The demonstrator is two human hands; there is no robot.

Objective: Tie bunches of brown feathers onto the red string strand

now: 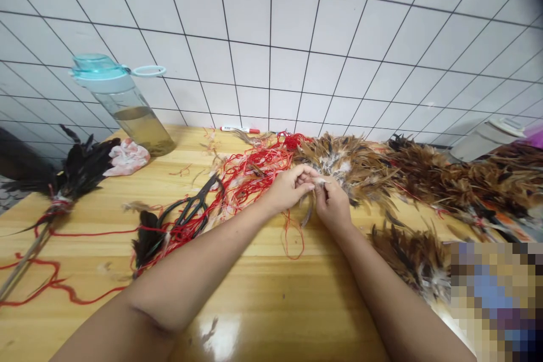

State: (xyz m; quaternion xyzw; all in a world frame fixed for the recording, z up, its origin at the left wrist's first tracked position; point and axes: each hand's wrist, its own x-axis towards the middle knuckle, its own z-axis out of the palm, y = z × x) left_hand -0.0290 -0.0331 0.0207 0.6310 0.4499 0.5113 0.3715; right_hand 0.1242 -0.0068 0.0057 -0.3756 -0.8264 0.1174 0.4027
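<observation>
Whitish, wispy feather piece (323, 181), one visible, was above the pale wooden table (237, 300) in the head view, pinched by the right hand (334, 203); the left hand (291, 188) had its fingertips together just beside, their hold impossible to tell. Nearby lay tangled red string (250, 172), one pair of black scissors (195, 203) and one red-capped white marker (237, 129); one turquoise-lidded clear bottle (142, 124) stood farther left.

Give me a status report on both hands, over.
Left hand and right hand close together, small whitish piece at their fingertips. Brown feather bundle just beyond. Red yarn tangle and scissors off to left.
</observation>
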